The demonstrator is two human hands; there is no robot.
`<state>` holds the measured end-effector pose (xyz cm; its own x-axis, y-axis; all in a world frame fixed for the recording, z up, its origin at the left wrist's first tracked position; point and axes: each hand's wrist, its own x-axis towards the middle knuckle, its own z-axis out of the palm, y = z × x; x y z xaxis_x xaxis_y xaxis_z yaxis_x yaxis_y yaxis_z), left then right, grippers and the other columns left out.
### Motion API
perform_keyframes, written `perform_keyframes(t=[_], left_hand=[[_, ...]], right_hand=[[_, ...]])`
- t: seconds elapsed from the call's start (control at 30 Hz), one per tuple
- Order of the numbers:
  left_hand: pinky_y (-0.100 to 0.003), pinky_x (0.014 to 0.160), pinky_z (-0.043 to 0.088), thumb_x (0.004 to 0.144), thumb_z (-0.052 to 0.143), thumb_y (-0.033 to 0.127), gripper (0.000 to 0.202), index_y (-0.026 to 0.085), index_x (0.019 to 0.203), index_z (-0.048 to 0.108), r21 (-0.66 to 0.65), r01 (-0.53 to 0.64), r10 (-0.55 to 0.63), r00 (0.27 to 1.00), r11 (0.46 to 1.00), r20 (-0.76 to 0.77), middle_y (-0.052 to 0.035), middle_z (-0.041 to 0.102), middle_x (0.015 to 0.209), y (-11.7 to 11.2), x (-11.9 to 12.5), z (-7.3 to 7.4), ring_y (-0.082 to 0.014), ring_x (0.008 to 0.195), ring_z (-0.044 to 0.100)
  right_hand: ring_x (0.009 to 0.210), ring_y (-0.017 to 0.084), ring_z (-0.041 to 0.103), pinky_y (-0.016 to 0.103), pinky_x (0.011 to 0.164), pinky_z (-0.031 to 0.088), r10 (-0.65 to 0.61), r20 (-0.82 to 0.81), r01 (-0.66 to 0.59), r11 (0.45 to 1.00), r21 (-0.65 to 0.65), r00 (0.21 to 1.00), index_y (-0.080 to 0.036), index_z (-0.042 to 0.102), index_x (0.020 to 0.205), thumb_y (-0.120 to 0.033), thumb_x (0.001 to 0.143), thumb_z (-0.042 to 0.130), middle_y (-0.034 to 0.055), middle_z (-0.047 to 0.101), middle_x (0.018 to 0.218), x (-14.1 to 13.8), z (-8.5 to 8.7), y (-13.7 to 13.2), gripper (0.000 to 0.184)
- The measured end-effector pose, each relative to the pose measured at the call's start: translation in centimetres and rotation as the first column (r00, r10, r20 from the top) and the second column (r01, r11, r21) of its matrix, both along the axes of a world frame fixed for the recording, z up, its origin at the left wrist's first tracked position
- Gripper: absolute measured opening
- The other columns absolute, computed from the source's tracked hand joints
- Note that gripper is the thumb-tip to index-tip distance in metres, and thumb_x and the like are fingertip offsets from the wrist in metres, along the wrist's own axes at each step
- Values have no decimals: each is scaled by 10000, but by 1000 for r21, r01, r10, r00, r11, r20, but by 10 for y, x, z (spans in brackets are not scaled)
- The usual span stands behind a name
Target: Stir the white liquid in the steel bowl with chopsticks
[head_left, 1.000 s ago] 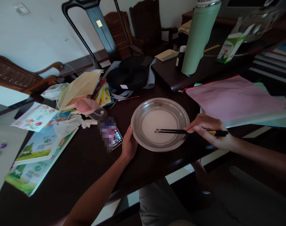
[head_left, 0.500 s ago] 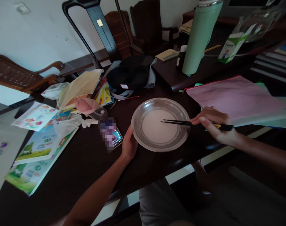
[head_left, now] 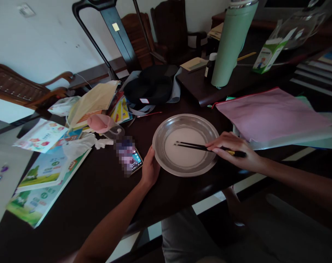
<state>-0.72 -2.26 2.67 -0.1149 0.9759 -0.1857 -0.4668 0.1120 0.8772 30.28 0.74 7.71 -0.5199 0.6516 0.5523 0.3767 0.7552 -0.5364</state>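
L hand (head_left: 150,168) touches bowl (head_left: 186,171) at 8 o'clock, grip hidden, can't tell; R hand (head_left: 238,145) pinches chopsticks (head_left: 195,147) at 3; slow strokes prob. best, bowl steadied.

On the far right, the top edge cuts off the green flask (head_left: 233,47), which partly hides a dark bottle (head_left: 209,69). The right edge crops the stacked books (head_left: 316,80). Pixelation masks part of the phone (head_left: 136,161). Most left hand (head_left: 150,168) fingers disappear behind the bowl (head_left: 186,173); the right hand (head_left: 233,146) covers some of the chopsticks (head_left: 192,146).
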Motion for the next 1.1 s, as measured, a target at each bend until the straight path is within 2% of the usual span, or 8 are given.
perform_keyframes(t=[0.1,0.23,0.3,0.4,0.57,0.83,0.93,1.1], left_hand=[[-457,1157,498,825,780,498,375,235,1092,774,-6,-12,12,1000,1000,6,-52,796,1208,0,0,-2,-317,1330,647],[-466,1155,502,844,758,487,358,236,1099,770,-11,-12,12,1000,1000,-5,-58,791,1223,0,1,-1,-324,1345,634],[-463,1152,505,848,754,481,340,238,1085,773,-10,-6,6,1000,1000,0,-58,791,1225,0,1,1,-327,1350,629],[-465,1151,505,834,771,477,337,238,1071,774,-6,0,0,1000,1000,5,-57,790,1227,0,1,2,-331,1350,629],[-462,1159,499,817,786,490,372,235,1088,769,-2,-8,8,1000,1000,3,-51,797,1209,0,1,1,-322,1351,630],[-451,1163,495,832,772,490,351,233,1071,771,0,-5,5,1000,1000,-2,-54,797,1206,1,0,-1,-305,1330,647],[-457,1150,506,816,791,501,364,239,1069,781,0,-6,6,1000,1000,5,-50,797,1209,0,1,1,-318,1321,653],[-449,1133,524,831,786,477,304,257,1040,791,7,-4,4,1000,1000,12,-44,800,1208,0,2,3,-323,1332,647]], right_hand=[[851,213,754,413,756,514,-79,-10,78,997,-9,997,-277,759,1014,-303,1035,615,28,841,1011,4,1,3,148],[740,223,722,435,717,482,-155,-116,156,988,-5,981,-284,752,872,-336,1064,543,29,809,839,16,11,1,289],[690,229,701,450,716,472,-157,-174,153,988,-39,972,-293,743,820,-346,1073,514,25,787,788,21,16,-3,345],[675,217,698,442,727,482,-78,-225,64,995,-72,971,-294,737,816,-321,1082,496,15,779,770,23,19,-8,360],[723,170,719,377,710,496,37,-147,-42,999,-29,988,-261,742,887,-303,1090,493,10,800,815,13,14,-10,324],[878,193,759,396,761,516,-38,-19,37,998,-40,999,-298,757,1046,-323,1043,612,9,838,1029,-2,-1,0,148],[864,211,754,409,760,526,-94,-43,92,995,-41,995,-290,760,989,-315,1041,610,19,834,992,5,3,1,160],[721,213,705,425,711,487,-139,-153,133,990,-51,978,-293,750,836,-338,1079,517,19,788,811,21,16,-4,340]])
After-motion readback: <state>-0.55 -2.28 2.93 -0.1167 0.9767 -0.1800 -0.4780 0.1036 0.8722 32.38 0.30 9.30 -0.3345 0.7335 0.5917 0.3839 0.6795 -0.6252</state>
